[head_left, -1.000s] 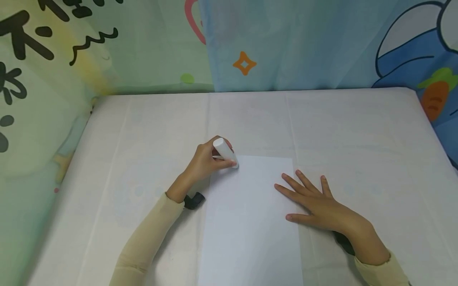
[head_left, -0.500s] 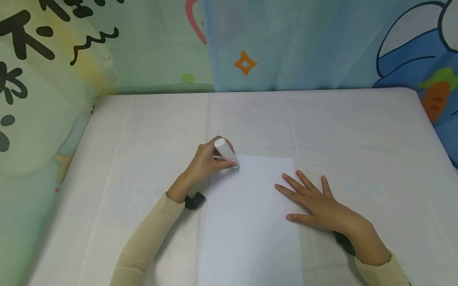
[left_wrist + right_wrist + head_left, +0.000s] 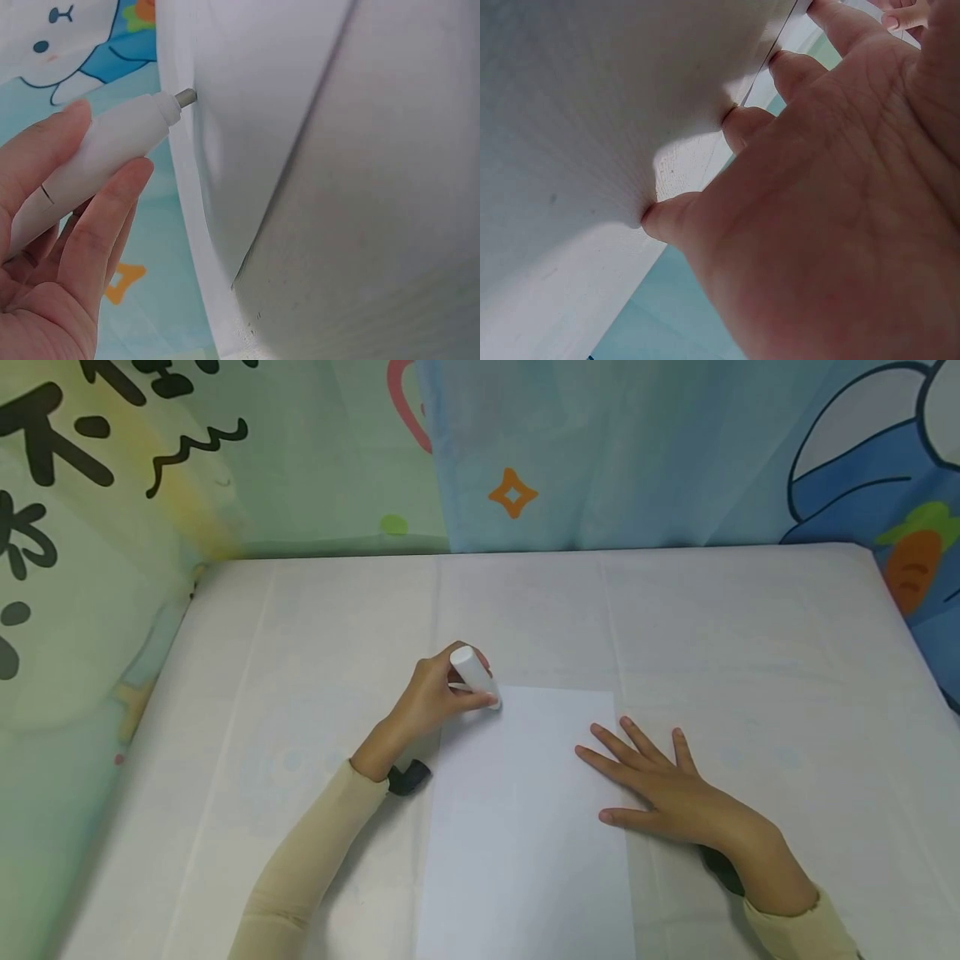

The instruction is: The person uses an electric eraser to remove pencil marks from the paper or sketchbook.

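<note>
In the head view my left hand holds a thick white marker-like pen at the top left of a white sheet of paper. The left wrist view shows thumb and fingers around the white barrel of the pen, with its narrow grey tip right at the paper. My right hand lies with spread fingers over the sheet's right edge. From the right wrist, its fingertips press at the surface. No marks show on the visible part of the sheet.
A white cloth covers the table under the paper. Behind it hangs a printed curtain in green and blue. A dark camera mount sits under the left wrist, another under the right.
My left hand and the pen have shifted very slightly toward the far side of the table. The right hand and the paper keep their place.
</note>
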### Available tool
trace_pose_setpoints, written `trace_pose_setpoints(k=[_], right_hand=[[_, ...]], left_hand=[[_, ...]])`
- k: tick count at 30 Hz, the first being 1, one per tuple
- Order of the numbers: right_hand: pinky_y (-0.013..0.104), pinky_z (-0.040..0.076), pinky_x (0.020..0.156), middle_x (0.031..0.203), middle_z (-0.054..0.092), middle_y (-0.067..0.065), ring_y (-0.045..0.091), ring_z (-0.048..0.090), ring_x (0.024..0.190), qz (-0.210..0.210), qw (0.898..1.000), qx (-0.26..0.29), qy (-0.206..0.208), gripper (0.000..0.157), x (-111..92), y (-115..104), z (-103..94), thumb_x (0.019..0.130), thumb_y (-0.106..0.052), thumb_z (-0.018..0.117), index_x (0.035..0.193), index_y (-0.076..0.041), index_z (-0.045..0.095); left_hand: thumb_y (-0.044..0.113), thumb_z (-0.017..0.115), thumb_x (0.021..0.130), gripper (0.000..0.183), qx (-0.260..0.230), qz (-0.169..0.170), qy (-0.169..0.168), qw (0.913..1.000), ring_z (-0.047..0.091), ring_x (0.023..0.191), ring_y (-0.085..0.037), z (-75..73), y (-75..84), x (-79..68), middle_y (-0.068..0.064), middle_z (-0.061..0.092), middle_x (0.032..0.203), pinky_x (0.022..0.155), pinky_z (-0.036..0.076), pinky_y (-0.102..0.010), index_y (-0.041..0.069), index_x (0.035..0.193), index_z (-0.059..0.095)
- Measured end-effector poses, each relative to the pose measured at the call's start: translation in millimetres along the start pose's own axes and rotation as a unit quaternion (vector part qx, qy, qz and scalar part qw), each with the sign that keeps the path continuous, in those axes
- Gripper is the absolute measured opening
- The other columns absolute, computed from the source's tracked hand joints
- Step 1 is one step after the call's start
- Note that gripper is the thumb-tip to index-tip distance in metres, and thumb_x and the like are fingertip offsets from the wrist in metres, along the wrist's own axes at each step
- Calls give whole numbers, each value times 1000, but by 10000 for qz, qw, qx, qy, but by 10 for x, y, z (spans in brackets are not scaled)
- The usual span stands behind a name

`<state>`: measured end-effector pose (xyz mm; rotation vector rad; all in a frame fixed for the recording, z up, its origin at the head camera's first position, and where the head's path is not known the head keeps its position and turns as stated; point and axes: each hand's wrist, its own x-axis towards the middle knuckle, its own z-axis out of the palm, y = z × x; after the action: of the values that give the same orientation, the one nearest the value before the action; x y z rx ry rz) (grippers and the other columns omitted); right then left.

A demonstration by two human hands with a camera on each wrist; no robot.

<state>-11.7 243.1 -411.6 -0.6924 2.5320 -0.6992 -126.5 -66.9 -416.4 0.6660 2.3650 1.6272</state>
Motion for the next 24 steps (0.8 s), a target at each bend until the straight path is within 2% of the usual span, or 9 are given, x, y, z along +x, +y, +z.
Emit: trace_pose_setpoints(k=[12, 24], right_hand=[[69, -21, 108, 164, 10, 2, 29, -9, 150, -40, 10000, -16, -20, 72, 3, 10, 2, 94, -50, 59, 155, -35, 24], [70, -20, 107, 164, 9, 3, 31, -9, 150, -34, 10000, 9, -54, 72, 1, 13, -3, 93, -50, 60, 155, -35, 24]], left_hand=[[-3, 80, 76, 38, 31, 71, 13, 10000, 71, 88, -31, -10, -12, 26, -20, 67, 100, 73, 60, -28, -2, 106, 56], [-3, 80, 77, 39, 50, -48, 35, 10000, 71, 90, -33, -17, 19, 59, -21, 67, 100, 74, 61, -28, -3, 107, 55]])
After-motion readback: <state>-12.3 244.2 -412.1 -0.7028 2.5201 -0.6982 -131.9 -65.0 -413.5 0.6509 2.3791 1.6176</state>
